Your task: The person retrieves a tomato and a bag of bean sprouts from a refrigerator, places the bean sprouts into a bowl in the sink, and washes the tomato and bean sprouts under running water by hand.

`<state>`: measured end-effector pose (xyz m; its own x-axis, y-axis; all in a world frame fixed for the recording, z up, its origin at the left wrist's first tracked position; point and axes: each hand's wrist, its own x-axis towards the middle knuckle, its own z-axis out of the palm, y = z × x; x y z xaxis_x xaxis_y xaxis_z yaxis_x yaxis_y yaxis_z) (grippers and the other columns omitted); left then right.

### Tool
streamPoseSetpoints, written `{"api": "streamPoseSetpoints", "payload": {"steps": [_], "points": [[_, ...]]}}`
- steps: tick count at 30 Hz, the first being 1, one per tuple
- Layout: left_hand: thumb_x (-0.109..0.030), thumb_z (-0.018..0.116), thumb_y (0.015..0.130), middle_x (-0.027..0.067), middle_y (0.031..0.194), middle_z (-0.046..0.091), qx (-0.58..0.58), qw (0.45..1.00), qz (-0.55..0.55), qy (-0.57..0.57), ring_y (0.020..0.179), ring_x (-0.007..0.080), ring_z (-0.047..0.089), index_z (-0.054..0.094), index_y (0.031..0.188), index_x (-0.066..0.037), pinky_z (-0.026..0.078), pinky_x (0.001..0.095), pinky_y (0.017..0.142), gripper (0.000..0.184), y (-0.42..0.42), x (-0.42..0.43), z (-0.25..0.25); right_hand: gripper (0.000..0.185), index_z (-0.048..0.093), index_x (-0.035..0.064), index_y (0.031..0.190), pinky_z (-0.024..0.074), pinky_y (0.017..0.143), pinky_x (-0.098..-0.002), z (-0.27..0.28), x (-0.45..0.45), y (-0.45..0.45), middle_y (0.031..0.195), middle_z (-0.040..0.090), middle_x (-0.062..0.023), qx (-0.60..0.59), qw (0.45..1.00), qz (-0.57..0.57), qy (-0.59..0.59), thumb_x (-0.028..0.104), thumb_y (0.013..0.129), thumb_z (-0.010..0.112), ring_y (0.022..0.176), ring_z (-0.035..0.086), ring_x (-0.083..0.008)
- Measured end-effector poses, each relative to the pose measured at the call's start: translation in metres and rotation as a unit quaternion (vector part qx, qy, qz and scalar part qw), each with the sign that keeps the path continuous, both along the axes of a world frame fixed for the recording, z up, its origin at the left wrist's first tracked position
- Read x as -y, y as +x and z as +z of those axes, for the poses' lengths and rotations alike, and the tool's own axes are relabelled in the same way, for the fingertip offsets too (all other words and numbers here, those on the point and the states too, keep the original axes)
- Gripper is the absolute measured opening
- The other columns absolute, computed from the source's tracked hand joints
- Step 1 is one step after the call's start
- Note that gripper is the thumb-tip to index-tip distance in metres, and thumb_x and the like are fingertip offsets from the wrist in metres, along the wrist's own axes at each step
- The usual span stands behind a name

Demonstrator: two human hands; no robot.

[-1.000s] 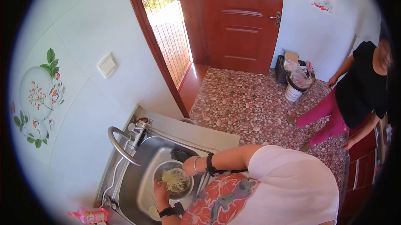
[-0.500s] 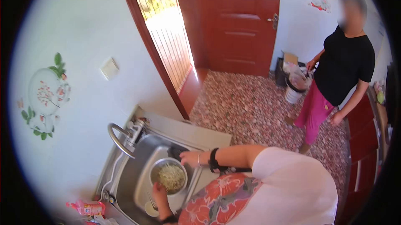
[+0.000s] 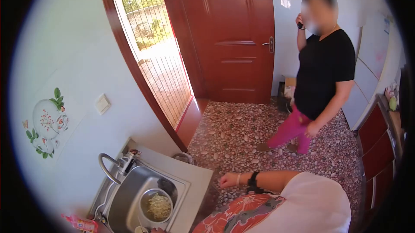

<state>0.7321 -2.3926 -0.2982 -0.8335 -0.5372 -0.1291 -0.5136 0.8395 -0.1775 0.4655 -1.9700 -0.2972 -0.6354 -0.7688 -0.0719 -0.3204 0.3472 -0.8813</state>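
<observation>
A metal bowl [image 3: 143, 207] of pale, stringy bean sprouts [image 3: 159, 206] sits in the steel sink [image 3: 119, 207]. My right hand [image 3: 229, 180], with a bracelet and a black band on its arm, is held past the counter's edge, away from the bowl. Its fingers are curled closed, and nothing shows in them. Only a sliver of my left hand [image 3: 157, 230] shows at the bottom edge, just below the bowl; its fingers are hidden. Beside it stands a small pale cup [image 3: 140, 229]. A dark item [image 3: 167, 186] lies in the sink behind the bowl.
A curved faucet [image 3: 106, 163] rises over the sink's far side. Pink packaging [image 3: 81, 223] lies at lower left. Another person [image 3: 324, 64] stands on the pebble-patterned floor [image 3: 233, 125], holding a phone-like object to the head. A red door [image 3: 237, 38] stands beside a barred opening.
My right hand has left the bowl's rim and moved right, past the counter. My left hand has mostly dropped out of view. The other person has raised one hand to the head. The view has shifted.
</observation>
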Motion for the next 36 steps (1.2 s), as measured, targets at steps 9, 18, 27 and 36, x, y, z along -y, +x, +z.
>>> {"api": "streamPoseSetpoints", "payload": {"steps": [9, 18, 27, 36], "points": [[-0.017, 0.044, 0.084, 0.0098, 0.094, 0.064, 0.092, 0.992, 0.074, -0.041, 0.087, 0.0239, 0.062, 0.067, 0.088, -0.012, 0.05, 0.0368, 0.069, 0.024, -0.016, -0.024, 0.01, 0.023, 0.067, 0.0104, 0.091, 0.0474, 0.079, -0.0376, -0.098, -0.379, 0.102, 0.108, 0.059, -0.012, 0.109, 0.766, -0.259, 0.578, 0.016, 0.076, 0.051, 0.096, 0.058, -0.0287], [-0.014, 0.05, 0.075, 0.0091, 0.077, 0.063, 0.018, 0.994, 0.003, -0.109, 0.072, 0.0228, 0.063, 0.068, 0.071, -0.009, 0.05, 0.0338, 0.062, 0.018, -0.007, 0.024, -0.065, 0.026, 0.067, 0.0114, 0.092, 0.0478, 0.078, -0.0384, -0.142, -0.52, 0.182, 0.1, 0.063, -0.0108, 0.104, 0.714, -0.011, 0.693, 0.025, 0.073, 0.054, 0.093, 0.06, -0.0266], [-0.016, 0.051, 0.076, 0.0183, 0.084, 0.063, 0.064, 0.996, 0.003, 0.063, 0.082, 0.0323, 0.061, 0.063, 0.08, -0.001, 0.049, 0.0425, 0.071, 0.019, -0.02, 0.042, -0.069, 0.034, 0.066, 0.0082, 0.09, 0.047, 0.076, -0.0394, -0.085, -0.373, 0.124, 0.096, 0.063, -0.0131, 0.109, 0.808, -0.23, 0.531, 0.033, 0.074, 0.049, 0.091, 0.06, -0.0279], [-0.024, 0.048, 0.078, 0.022, 0.088, 0.06, -0.062, 0.966, -0.221, 0.12, 0.083, 0.0343, 0.059, 0.062, 0.076, -0.002, 0.048, 0.0456, 0.071, 0.027, -0.016, 0.064, -0.093, 0.029, 0.067, 0.0116, 0.085, 0.0471, 0.075, -0.0384, -0.163, -0.304, 0.121, 0.091, 0.064, -0.011, -0.006, 0.765, -0.048, 0.642, 0.029, 0.07, 0.05, 0.087, 0.061, -0.0272]]}}
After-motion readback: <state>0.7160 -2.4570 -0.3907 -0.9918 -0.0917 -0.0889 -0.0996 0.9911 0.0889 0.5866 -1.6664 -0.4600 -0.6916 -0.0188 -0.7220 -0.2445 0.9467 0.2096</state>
